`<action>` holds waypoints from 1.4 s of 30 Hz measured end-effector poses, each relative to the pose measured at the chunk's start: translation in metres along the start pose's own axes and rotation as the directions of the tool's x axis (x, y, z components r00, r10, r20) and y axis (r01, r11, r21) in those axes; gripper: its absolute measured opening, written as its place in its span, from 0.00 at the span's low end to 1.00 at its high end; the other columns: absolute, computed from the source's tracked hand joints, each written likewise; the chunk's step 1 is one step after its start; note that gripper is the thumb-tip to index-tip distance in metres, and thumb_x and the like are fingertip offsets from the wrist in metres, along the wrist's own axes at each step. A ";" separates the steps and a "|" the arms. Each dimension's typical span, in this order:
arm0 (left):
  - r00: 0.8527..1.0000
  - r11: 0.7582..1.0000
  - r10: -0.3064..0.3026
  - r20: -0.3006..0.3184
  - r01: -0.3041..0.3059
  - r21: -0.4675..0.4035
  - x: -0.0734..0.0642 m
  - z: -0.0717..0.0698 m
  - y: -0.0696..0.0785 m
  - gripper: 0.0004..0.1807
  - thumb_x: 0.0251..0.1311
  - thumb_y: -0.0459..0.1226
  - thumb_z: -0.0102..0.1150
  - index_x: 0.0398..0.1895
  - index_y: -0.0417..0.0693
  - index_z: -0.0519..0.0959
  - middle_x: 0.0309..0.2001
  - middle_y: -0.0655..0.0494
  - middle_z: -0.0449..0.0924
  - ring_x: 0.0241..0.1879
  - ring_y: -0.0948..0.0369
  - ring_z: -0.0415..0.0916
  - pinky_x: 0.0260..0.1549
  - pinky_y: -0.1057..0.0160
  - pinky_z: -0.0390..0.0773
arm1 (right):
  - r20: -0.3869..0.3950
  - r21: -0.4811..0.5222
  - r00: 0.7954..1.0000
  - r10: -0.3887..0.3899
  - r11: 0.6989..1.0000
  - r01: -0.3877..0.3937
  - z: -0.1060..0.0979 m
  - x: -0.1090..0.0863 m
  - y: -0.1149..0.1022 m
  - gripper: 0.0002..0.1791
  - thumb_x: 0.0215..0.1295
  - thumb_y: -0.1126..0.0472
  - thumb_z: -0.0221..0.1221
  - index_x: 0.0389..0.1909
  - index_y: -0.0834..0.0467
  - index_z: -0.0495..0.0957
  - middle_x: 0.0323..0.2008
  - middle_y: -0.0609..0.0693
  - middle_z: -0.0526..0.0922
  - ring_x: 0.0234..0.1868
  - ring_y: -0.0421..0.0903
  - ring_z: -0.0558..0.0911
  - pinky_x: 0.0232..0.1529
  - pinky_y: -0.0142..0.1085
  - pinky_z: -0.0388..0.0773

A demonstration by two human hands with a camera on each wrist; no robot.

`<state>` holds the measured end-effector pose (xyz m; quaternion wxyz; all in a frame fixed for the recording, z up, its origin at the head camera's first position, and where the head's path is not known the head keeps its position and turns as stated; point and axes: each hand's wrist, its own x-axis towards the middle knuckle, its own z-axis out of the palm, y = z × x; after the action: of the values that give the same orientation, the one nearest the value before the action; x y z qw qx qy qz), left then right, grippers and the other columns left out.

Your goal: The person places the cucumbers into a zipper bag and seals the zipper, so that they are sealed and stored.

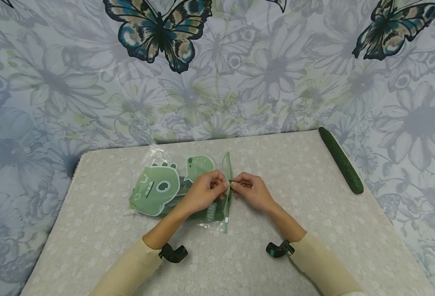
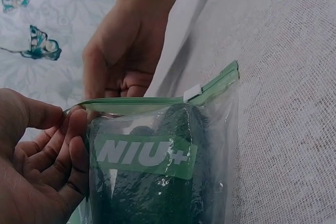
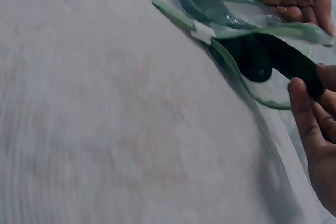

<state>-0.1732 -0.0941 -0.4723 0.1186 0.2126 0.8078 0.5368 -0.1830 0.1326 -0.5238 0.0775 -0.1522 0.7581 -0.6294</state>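
Note:
A clear plastic zip bag [image 1: 162, 187] with green cartoon prints lies on the table, its mouth facing right. My left hand [image 1: 206, 191] pinches the green-edged rim of the mouth between thumb and fingers. At that mouth, my right hand [image 1: 254, 191] pinches the tip of a dark green cucumber [image 3: 294, 62], most of which is inside the bag. Beside it, the rounded end of a second cucumber [image 3: 257, 65] shows in the gap. The white slider [image 3: 202, 32] sits toward one end of the zip, and the mouth gapes in the right wrist view.
Another cucumber [image 1: 341, 160] lies along the table's right edge. A pale patterned cloth covers the table [image 1: 276, 156]. Behind it hangs a floral backdrop [image 1: 239, 82] with butterflies. Black wrist devices [image 1: 174, 253] sit at both sleeve cuffs.

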 end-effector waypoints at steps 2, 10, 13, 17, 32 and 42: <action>1.000 1.000 0.011 -0.002 -0.011 0.007 0.000 0.001 0.001 0.06 0.79 0.38 0.59 0.42 0.46 0.81 0.30 0.49 0.86 0.29 0.54 0.86 0.30 0.64 0.82 | -0.023 0.062 0.999 -0.023 0.998 0.024 0.003 0.003 0.001 0.09 0.78 0.63 0.63 0.49 0.65 0.85 0.39 0.55 0.92 0.36 0.52 0.91 0.42 0.41 0.90; 0.999 1.000 0.030 0.015 -0.030 -0.005 0.001 0.005 0.005 0.06 0.79 0.38 0.60 0.43 0.46 0.80 0.31 0.47 0.86 0.29 0.56 0.86 0.30 0.64 0.83 | -0.080 0.216 0.996 0.039 0.976 -0.021 0.021 0.013 0.002 0.07 0.77 0.68 0.60 0.46 0.70 0.83 0.30 0.37 0.89 0.25 0.36 0.81 0.27 0.29 0.79; 0.999 0.999 0.034 0.014 -0.034 -0.008 0.001 0.005 0.004 0.06 0.79 0.38 0.59 0.43 0.45 0.80 0.32 0.46 0.86 0.30 0.55 0.86 0.31 0.64 0.83 | -0.048 0.229 0.997 0.053 0.973 -0.041 0.029 0.014 0.000 0.07 0.74 0.73 0.57 0.45 0.72 0.81 0.25 0.39 0.86 0.21 0.35 0.76 0.22 0.26 0.73; 1.000 0.999 0.031 0.005 -0.031 -0.014 -0.001 0.004 0.003 0.07 0.79 0.38 0.59 0.43 0.44 0.80 0.32 0.45 0.86 0.31 0.52 0.87 0.33 0.64 0.83 | -0.006 0.123 0.999 0.032 0.992 -0.031 0.033 0.015 0.000 0.13 0.71 0.75 0.53 0.49 0.72 0.83 0.31 0.46 0.88 0.26 0.32 0.80 0.29 0.24 0.78; 1.000 1.000 0.023 -0.002 -0.023 -0.020 -0.001 -0.002 0.000 0.07 0.80 0.38 0.59 0.40 0.45 0.79 0.31 0.46 0.86 0.32 0.47 0.86 0.33 0.65 0.81 | 0.358 -0.416 0.933 -0.044 0.887 0.201 -0.008 0.000 -0.002 0.17 0.75 0.61 0.65 0.61 0.55 0.83 0.32 0.47 0.88 0.28 0.35 0.81 0.34 0.31 0.80; 0.999 0.999 0.028 0.017 -0.027 -0.041 0.001 0.001 0.002 0.08 0.79 0.38 0.60 0.40 0.44 0.80 0.31 0.46 0.87 0.30 0.49 0.85 0.29 0.67 0.78 | 0.278 -0.547 0.951 -0.132 0.792 0.270 -0.002 0.022 0.000 0.10 0.62 0.67 0.69 0.40 0.50 0.90 0.26 0.40 0.86 0.26 0.32 0.74 0.32 0.28 0.73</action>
<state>-0.1732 -0.0917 -0.4708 0.1225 0.2258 0.7926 0.5529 -0.2045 0.1270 -0.5222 0.0454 -0.3190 0.8788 -0.3521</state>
